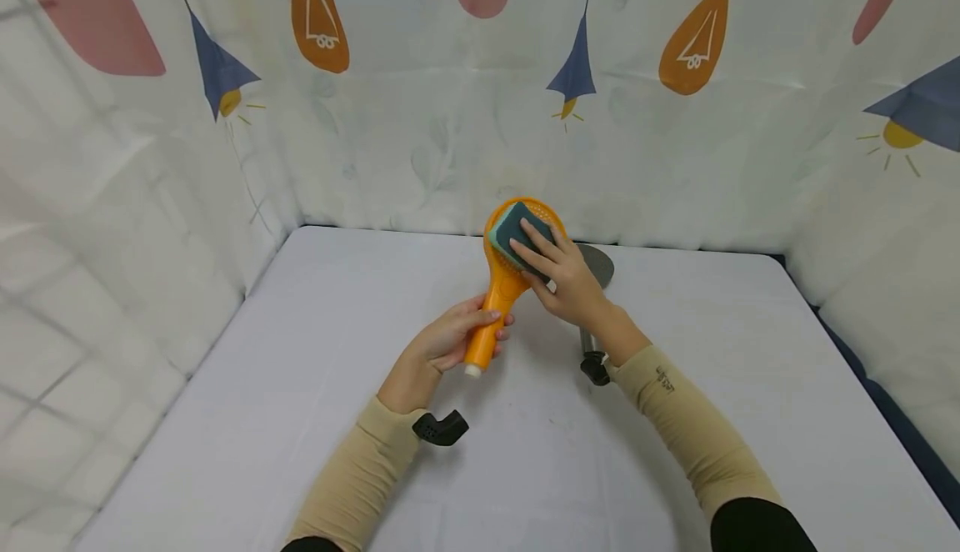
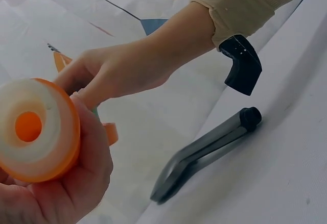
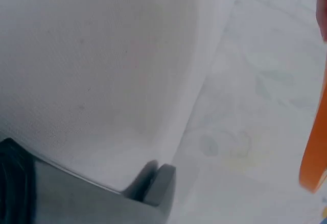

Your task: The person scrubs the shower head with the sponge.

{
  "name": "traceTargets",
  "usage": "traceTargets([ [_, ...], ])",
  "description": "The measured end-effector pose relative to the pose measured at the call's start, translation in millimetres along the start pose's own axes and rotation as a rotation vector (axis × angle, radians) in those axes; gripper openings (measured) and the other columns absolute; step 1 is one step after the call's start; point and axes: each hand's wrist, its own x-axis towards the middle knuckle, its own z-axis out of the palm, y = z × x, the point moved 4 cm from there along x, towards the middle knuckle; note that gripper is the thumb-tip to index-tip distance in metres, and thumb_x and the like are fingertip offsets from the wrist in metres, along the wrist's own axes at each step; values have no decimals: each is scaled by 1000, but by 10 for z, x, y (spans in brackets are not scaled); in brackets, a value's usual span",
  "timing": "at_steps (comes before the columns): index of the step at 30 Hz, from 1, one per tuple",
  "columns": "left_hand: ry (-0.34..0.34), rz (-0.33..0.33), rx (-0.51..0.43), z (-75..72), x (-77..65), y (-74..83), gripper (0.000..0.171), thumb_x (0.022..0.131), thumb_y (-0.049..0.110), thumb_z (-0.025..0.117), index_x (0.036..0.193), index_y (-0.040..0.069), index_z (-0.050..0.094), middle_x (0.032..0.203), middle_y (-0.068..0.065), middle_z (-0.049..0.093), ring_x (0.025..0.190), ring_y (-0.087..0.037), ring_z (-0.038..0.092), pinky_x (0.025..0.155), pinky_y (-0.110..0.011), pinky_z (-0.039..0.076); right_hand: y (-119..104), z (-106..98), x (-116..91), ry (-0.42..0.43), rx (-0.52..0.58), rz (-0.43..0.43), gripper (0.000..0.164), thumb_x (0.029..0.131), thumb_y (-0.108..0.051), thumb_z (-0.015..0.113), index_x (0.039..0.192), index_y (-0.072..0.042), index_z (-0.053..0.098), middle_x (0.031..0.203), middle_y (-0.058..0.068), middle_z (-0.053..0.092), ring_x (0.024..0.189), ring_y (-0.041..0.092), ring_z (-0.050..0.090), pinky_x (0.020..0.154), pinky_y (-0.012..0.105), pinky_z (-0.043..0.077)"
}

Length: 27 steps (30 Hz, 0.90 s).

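Observation:
In the head view my left hand (image 1: 465, 331) grips the handle of an orange shower head (image 1: 507, 281), thumb laid along its front. The shower head is held up and slants to the right. Its hollow white handle end (image 2: 38, 124) faces the left wrist camera. My right hand (image 1: 566, 281) holds a dark green and light green sponge (image 1: 517, 231) against the perforated face, fingers spread over the sponge and thumb near its lower edge. A grey shower head (image 1: 597, 267) with a black handle end lies on the table, partly hidden behind the right hand and wrist.
The table has a white cover (image 1: 300, 352). Pale fabric walls (image 1: 450, 118) with printed lamps and bulbs stand along its back and sides. A black wrist-worn piece (image 1: 441, 429) sits at the left cuff, another (image 1: 595, 368) appears by the right cuff.

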Motion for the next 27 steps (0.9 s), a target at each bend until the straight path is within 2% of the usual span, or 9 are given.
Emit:
traceTargets([
  [3, 5, -8, 13, -3, -2, 12, 41, 109, 7, 35, 147, -6, 25, 103, -4, 53, 78, -9, 54, 71, -21, 55, 142, -56, -34, 57, -26, 91, 51, 89, 3, 74, 138, 4, 61, 151, 28, 45, 138, 58, 37, 114, 66, 27],
  [6, 19, -12, 32, -12, -6, 23, 39, 109, 7, 36, 145, -7, 27, 102, -4, 53, 76, -8, 55, 70, -20, 55, 281, -113, -73, 117, -36, 197, 50, 91, 5, 71, 140, 6, 58, 151, 30, 43, 140, 53, 37, 118, 61, 21],
  [10, 15, -20, 35, -20, -7, 6, 39, 109, 6, 36, 144, -5, 27, 101, -3, 54, 77, -8, 55, 71, -21, 54, 349, -142, -105, 144, -27, 263, 50, 93, 4, 69, 141, 7, 56, 152, 30, 41, 142, 45, 39, 121, 59, 17],
  [13, 7, -25, 33, -20, -9, -16, 39, 109, 6, 36, 145, -6, 27, 101, -4, 54, 78, -9, 56, 72, -21, 54, 279, -102, -77, 120, -10, 231, 50, 93, 2, 71, 141, 7, 56, 153, 30, 40, 142, 46, 39, 118, 63, 19],
  [19, -9, -25, 39, -5, -9, -35, 45, 109, 7, 34, 149, -9, 22, 103, -4, 54, 79, -8, 55, 73, -21, 54, -57, 51, 47, 5, 46, 63, 50, 89, 3, 74, 138, 4, 61, 152, 28, 44, 140, 55, 35, 115, 65, 26],
  [22, -11, -21, 38, -11, -15, -24, 47, 109, 7, 34, 151, -8, 20, 104, -4, 53, 79, -8, 55, 73, -21, 54, -142, 88, 91, -56, 55, -2, 50, 89, 2, 75, 138, 1, 62, 152, 26, 44, 141, 55, 34, 115, 65, 27],
  [24, -10, -20, 40, -16, -21, -13, 46, 109, 7, 35, 151, -8, 21, 105, -4, 53, 79, -8, 55, 73, -21, 54, -117, 80, 111, -58, 47, -6, 51, 90, 2, 75, 139, 0, 62, 153, 25, 44, 142, 54, 33, 115, 64, 27],
  [27, -8, -23, 47, -20, -26, -3, 46, 109, 8, 35, 150, -8, 21, 104, -4, 54, 79, -8, 55, 73, -21, 55, 16, 27, 113, 14, 30, 66, 52, 90, 4, 75, 139, 2, 60, 154, 26, 43, 144, 51, 33, 117, 63, 23],
])
